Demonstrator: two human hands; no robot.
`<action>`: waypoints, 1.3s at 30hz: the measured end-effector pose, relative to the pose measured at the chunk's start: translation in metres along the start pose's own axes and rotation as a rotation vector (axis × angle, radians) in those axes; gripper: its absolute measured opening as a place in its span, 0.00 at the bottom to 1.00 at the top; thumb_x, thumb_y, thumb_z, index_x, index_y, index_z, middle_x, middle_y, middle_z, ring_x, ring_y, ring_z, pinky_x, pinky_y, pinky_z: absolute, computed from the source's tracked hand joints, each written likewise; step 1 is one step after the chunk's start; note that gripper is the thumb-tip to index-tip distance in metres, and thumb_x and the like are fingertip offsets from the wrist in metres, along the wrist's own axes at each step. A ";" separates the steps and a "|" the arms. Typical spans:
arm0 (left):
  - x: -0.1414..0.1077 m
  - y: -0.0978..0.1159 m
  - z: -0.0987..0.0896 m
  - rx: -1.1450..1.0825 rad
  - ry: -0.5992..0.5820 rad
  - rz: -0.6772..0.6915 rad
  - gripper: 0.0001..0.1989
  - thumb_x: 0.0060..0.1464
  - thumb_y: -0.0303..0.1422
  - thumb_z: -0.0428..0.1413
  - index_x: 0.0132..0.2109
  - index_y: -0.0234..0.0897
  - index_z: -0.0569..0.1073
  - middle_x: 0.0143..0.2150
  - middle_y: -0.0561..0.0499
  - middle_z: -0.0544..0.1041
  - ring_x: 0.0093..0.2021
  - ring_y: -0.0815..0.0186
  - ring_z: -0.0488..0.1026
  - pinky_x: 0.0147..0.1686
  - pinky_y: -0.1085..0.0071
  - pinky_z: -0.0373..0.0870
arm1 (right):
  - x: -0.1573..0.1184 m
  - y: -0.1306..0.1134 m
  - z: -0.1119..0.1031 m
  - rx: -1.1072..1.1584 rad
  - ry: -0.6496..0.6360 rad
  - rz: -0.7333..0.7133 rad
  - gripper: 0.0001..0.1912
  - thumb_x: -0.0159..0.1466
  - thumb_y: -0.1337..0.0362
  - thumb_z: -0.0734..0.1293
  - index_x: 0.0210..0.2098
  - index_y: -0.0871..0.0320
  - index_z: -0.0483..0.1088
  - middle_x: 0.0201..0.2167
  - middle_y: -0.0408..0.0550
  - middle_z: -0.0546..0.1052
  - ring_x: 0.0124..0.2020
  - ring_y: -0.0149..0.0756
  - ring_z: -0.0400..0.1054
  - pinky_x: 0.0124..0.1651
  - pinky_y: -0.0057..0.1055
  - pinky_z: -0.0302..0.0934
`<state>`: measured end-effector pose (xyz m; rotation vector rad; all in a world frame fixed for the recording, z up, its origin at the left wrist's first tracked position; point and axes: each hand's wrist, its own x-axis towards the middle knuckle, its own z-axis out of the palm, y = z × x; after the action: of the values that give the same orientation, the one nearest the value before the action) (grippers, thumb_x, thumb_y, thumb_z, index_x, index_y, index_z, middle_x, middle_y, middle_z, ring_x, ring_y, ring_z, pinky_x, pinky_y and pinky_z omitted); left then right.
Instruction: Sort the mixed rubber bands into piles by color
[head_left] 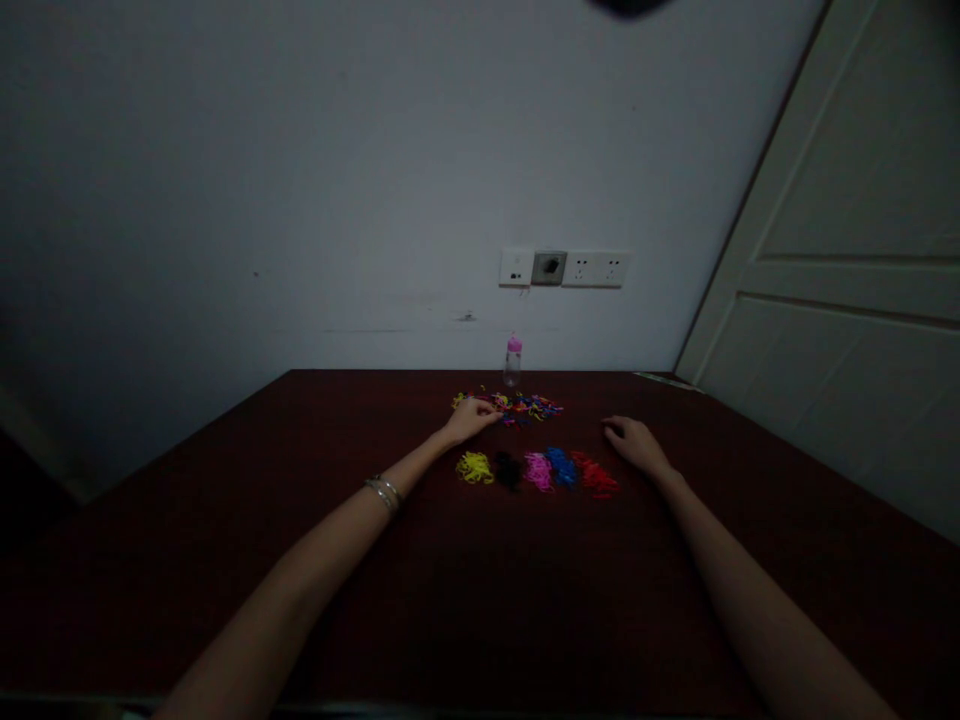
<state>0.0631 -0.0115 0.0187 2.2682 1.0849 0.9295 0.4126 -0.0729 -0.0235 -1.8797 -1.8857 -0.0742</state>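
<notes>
My left hand [474, 417] is at the left front edge of a mixed pile of colourful small bands [525, 405], its fingers pinched together; what they hold, if anything, is too small to name. My right hand [632, 440] rests on the table to the right, fingers slightly apart and holding nothing. Between me and the mixed pile lie sorted heaps in a row: yellow [475, 467], black [508, 470], pink [538, 471], blue [561, 466] and red [595, 475]. The red heap is nearest to my right hand.
A clear bottle with a pink top [513, 362] stands behind the mixed pile, near the wall. The dark red table [420, 590] reaches back to the wall, which bears sockets [596, 269]. A pale panelled door [840, 300] is at the right.
</notes>
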 end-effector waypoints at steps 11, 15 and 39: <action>-0.007 -0.050 -0.021 -0.238 0.303 -0.281 0.24 0.45 0.50 0.52 0.27 0.30 0.76 0.13 0.56 0.61 0.17 0.73 0.56 0.21 0.75 0.51 | -0.001 -0.005 -0.004 -0.043 0.003 0.006 0.20 0.60 0.62 0.56 0.47 0.63 0.71 0.48 0.55 0.73 0.49 0.41 0.66 0.53 0.35 0.57; -0.010 -0.046 -0.021 -0.258 0.287 -0.265 0.25 0.45 0.51 0.52 0.27 0.30 0.76 0.14 0.56 0.61 0.17 0.74 0.55 0.21 0.75 0.50 | -0.001 -0.011 -0.008 -0.097 -0.012 0.015 0.20 0.61 0.62 0.56 0.47 0.62 0.71 0.48 0.55 0.73 0.49 0.42 0.66 0.52 0.36 0.59; -0.014 -0.045 -0.021 -0.229 0.249 -0.244 0.25 0.46 0.51 0.50 0.27 0.30 0.76 0.14 0.56 0.61 0.18 0.73 0.57 0.22 0.75 0.52 | 0.045 -0.085 -0.013 -0.268 -0.225 -0.210 0.14 0.63 0.63 0.58 0.41 0.55 0.73 0.49 0.53 0.69 0.48 0.40 0.65 0.43 0.29 0.61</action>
<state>0.0187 0.0055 -0.0009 1.8252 1.2554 1.1866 0.3378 -0.0411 0.0287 -1.9195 -2.3231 -0.2000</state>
